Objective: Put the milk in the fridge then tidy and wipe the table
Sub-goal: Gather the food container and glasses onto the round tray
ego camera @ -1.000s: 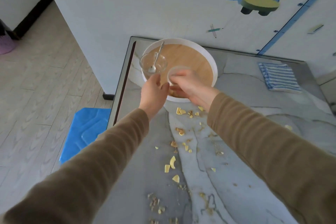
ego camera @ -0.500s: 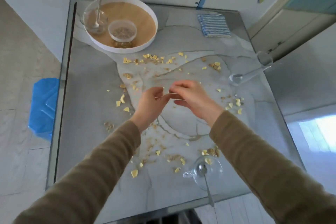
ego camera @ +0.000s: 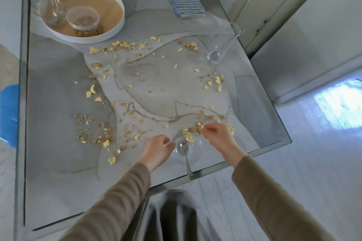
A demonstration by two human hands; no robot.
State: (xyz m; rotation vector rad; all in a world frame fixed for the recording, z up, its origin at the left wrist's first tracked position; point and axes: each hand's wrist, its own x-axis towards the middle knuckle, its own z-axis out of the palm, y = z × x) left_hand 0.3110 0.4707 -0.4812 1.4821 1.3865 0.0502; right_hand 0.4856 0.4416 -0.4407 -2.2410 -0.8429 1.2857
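Observation:
A clear glass cup (ego camera: 193, 151) with a metal spoon (ego camera: 186, 155) and a few yellow flakes in it stands at the table's near edge. My left hand (ego camera: 157, 147) pinches at the cup's left side, where its handle is. Just right of the rim, my right hand (ego camera: 220, 136) hovers with bent fingers over some crumbs, and nothing shows in it. Yellow and brown cereal crumbs (ego camera: 121, 44) are scattered over the grey marble table (ego camera: 58, 162). A folded blue striped cloth (ego camera: 188, 6) lies at the far edge. No milk is in view.
A round white tray (ego camera: 117, 27) at the far left holds a glass with a spoon (ego camera: 52, 10) and a small clear bowl (ego camera: 83, 18) of cereal. A tipped empty glass (ego camera: 223, 45) lies near the right edge. A blue object (ego camera: 8, 111) sits on the floor at left.
My view swung from the tray to the whole table. Both hands drew back from the tray, across the middle, down to the glass cup at the near edge.

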